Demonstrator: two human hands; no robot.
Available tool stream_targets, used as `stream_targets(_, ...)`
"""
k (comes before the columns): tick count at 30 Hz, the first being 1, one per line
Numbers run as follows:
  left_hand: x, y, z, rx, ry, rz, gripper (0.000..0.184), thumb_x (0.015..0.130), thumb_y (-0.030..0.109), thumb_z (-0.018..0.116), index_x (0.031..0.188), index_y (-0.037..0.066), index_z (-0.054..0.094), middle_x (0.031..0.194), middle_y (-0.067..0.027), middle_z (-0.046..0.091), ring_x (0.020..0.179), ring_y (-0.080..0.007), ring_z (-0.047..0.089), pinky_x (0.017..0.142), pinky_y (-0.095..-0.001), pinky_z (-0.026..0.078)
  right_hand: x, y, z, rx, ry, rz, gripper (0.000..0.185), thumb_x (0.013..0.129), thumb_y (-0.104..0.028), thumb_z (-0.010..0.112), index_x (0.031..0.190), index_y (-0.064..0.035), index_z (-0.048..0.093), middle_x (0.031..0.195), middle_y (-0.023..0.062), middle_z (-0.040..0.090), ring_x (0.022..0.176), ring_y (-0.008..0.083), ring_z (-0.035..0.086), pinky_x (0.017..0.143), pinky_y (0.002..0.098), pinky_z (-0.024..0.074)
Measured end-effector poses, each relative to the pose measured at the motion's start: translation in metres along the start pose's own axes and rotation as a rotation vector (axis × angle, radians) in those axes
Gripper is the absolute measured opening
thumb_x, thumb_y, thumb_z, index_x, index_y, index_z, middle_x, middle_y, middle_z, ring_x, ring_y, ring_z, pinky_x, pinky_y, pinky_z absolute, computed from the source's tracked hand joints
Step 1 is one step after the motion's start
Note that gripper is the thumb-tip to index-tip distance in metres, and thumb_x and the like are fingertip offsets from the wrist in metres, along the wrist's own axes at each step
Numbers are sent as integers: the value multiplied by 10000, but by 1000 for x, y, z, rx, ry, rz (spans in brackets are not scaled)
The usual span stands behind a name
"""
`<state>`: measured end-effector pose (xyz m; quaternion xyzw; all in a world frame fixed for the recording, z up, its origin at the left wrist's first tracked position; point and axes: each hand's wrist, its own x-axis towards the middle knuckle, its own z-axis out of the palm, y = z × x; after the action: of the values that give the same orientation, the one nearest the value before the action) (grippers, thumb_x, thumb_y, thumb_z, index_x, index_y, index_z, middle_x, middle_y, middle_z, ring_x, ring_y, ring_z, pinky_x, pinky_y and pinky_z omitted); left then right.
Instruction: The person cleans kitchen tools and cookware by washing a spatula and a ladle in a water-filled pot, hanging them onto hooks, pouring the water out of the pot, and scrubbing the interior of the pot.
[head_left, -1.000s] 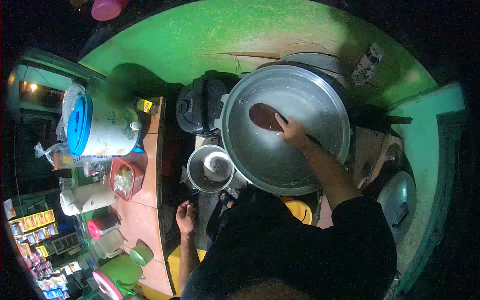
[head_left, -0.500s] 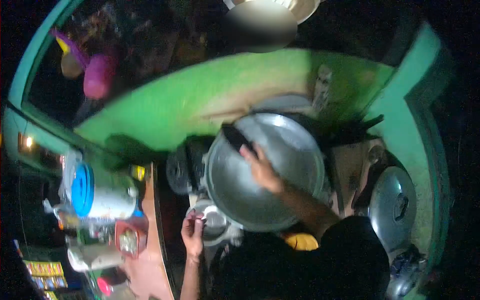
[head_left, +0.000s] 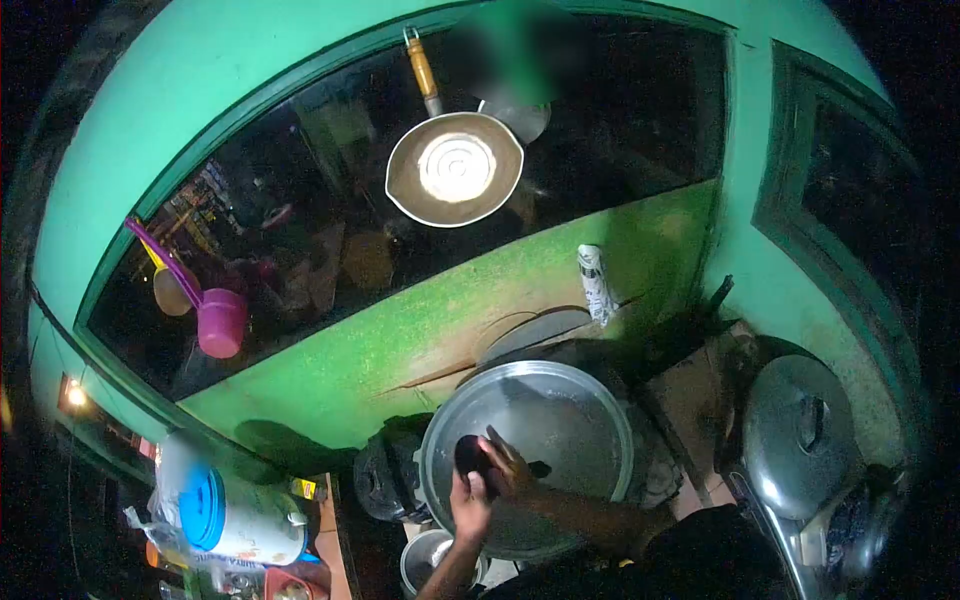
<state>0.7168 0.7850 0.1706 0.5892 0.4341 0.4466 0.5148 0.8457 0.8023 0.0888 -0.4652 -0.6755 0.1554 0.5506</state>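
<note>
R hand (head_left: 512, 477) has the dark paddle (head_left: 469, 456); L hand (head_left: 470, 506) close by, fingers up at the blade, can't tell if gripping or just touching. Paddle's over L side of big pot (head_left: 585, 430). Change: ½ sec ago L was down by small pot (head_left: 414, 562), now up w/ R, so prob. 2-handed work on paddle. View's tilted up too; hanging pan (head_left: 455, 180) now shows.

Basin (head_left: 590, 450) stood between cooker (head_left: 380, 482) and lid (head_left: 780, 440)
The cooker was left, the lid right; a pot (head_left: 414, 568) stood front-left of the basin; a pan (head_left: 455, 172) hung behind, above.
</note>
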Motion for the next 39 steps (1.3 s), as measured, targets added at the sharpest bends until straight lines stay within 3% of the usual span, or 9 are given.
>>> stream_targets(5,15,-2,-76,64,239,-62,334,988,315,515,1139,17,527,965,-20,584,823,-126,503,724,-302,463,-35,70,-43,-97,-593,426,478,1009,-394,305,1258,-41,509,1148,246,567,1106,406,539,931,513,415)
stream_targets(10,26,58,-107,-641,325,-15,470,974,359,493,1312,43,409,1211,-168,564,1054,-332,607,891,-493,541,-9,62,-97,-10,-613,896,391,998,-371,431,1236,-78,535,1143,183,578,1086,273,567,918,432,461)
stream_targets(12,26,45,-94,-749,297,-129,470,969,351,505,1316,49,410,1243,-156,545,1085,-327,589,893,-488,539,5,23,-98,879,-142,941,337,1000,-346,451,1208,-97,542,1084,153,610,1065,244,580,919,433,472)
stream_targets(18,-8,0,-8,-411,-183,-408,428,960,256,540,1332,78,424,1225,-110,566,1081,-279,583,879,-432,531,88,-30,-100,1378,427,405,342,979,-335,500,1183,-62,476,895,172,644,915,276,639,773,436,536)
stream_targets(28,-43,6,-78,-520,-26,-523,461,987,249,492,1386,60,363,1188,-147,575,993,-269,605,813,-406,535,344,-65,-361,-935,702,-291,604,937,-240,525,1459,-60,281,963,195,564,880,313,573,732,427,472)
stream_targets(29,-47,13,-82,-503,29,-519,459,990,258,481,1385,59,358,1162,-150,579,964,-268,607,809,-407,536,361,-86,-373,-1091,645,43,644,919,-228,553,1471,-73,261,1001,231,550,916,354,568,750,448,473)
stream_targets(37,-65,-13,-105,-611,172,-488,475,953,404,493,1267,54,424,988,-101,557,835,-278,572,648,-430,503,459,-56,-411,-1107,916,35,634,920,-272,564,1471,-367,265,1077,255,505,977,425,504,843,580,381)
stream_targets(38,-60,-95,-146,-354,85,-820,678,923,620,410,1427,166,388,1441,-73,416,1334,-280,362,1014,-493,389,468,-54,-411,-1096,916,31,634,920,-272,564,1471,-367,265,1077,255,505,977,425,504,843,580,381)
stream_targets(39,-62,-101,-150,-353,91,-819,678,923,620,410,1427,166,388,1441,-73,416,1334,-280,362,1014,-493,389,472,-52,-415,-1056,901,32,629,921,-275,566,1462,-398,269,1085,249,506,1001,431,501,864,590,377)
